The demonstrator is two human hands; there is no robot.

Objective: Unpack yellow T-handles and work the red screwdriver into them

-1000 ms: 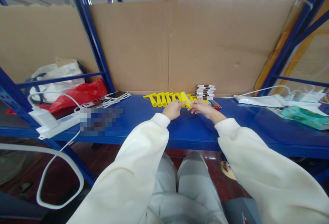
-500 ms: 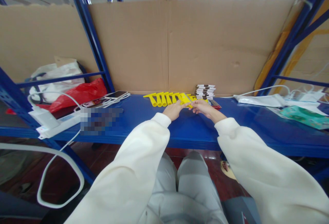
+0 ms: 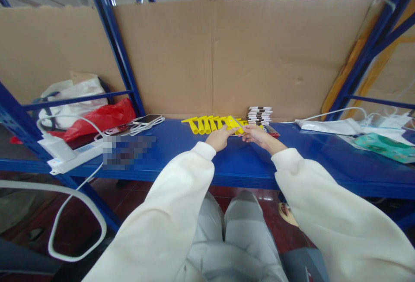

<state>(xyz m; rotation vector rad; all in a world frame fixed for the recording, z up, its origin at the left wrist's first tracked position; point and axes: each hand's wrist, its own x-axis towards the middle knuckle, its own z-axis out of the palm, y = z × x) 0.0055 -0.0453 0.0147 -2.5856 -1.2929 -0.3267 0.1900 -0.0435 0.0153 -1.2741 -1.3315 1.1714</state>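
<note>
A yellow scraper [image 3: 234, 123] with a grey strip along one edge is tilted between my two hands. My right hand [image 3: 256, 137] pinches it at its near right end. My left hand [image 3: 218, 138] is closed at its lower left side, index finger stretched along it; the palm-side fingers are hidden. Behind and to the left, more yellow scrapers [image 3: 201, 125] lie side by side in a row, their handles toward me. Just beyond my right hand stands a stack of small white-and-brown packs [image 3: 259, 115], with a dark red flat item [image 3: 271, 131] at its foot.
The blue shelf [image 3: 181, 161] is backed by a cardboard sheet [image 3: 168, 57]. At left are a white power strip [image 3: 78, 154], cables, a phone [image 3: 149, 119] and a red bag [image 3: 100, 120]. A green packet [image 3: 385, 146] and white pouch [image 3: 327, 125] lie at right.
The scraper has tilted slightly, showing more of its yellow face. My left fingertips have shifted a little; both hands stay in nearly the same place.
</note>
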